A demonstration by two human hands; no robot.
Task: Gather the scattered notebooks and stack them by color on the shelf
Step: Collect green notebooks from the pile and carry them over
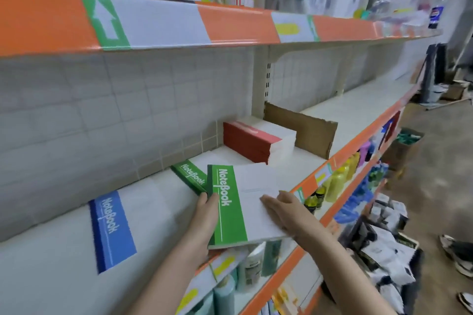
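Observation:
A green-and-white notebook (231,208) hangs over the front edge of the white shelf (340,112). My left hand (204,217) grips its green spine edge from the left. On its white cover lies my right hand (280,208), fingers flat. Behind it, another green notebook (190,176) lies flat on the shelf. A blue-and-white notebook (112,230) lies flat further left. A stack of red-spined notebooks (252,142) stands at the back near the tiled wall.
A brown cardboard divider (304,132) stands right of the red stack. The orange-edged upper shelf (204,23) overhangs close above. Bottles (335,181) fill the lower shelf. White packets (384,250) lie on the floor at right, beside someone's shoes (458,253).

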